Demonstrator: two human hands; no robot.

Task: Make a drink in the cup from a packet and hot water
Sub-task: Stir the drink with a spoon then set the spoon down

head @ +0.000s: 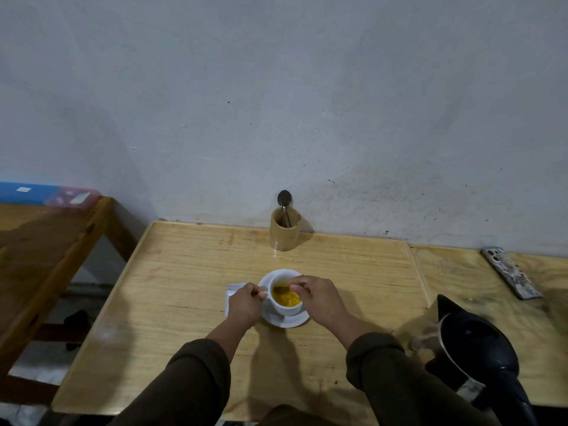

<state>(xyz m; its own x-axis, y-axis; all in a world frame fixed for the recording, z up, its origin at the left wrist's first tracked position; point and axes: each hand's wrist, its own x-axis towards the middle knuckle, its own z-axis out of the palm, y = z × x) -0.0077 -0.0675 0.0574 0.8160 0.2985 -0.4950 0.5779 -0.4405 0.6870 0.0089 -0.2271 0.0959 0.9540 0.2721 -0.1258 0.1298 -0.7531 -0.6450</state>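
Observation:
A white cup (284, 305) stands on a white saucer (285, 321) in the middle of the wooden table (184, 287). Yellow-orange liquid (285, 298) fills the cup. My left hand (246, 302) pinches the cup's handle on its left side. My right hand (316, 298) hovers over the cup's right rim, fingers pinched together on a thin thing dipped in the drink, likely a spoon, mostly hidden. A white packet (234, 289) lies flat behind my left hand, partly covered.
A wooden holder (285, 235) with a spoon (284, 199) stands at the wall. A black kettle (479, 348) sits at the front right. A patterned phone (510, 272) lies at the far right. A second table (46, 241) stands to the left.

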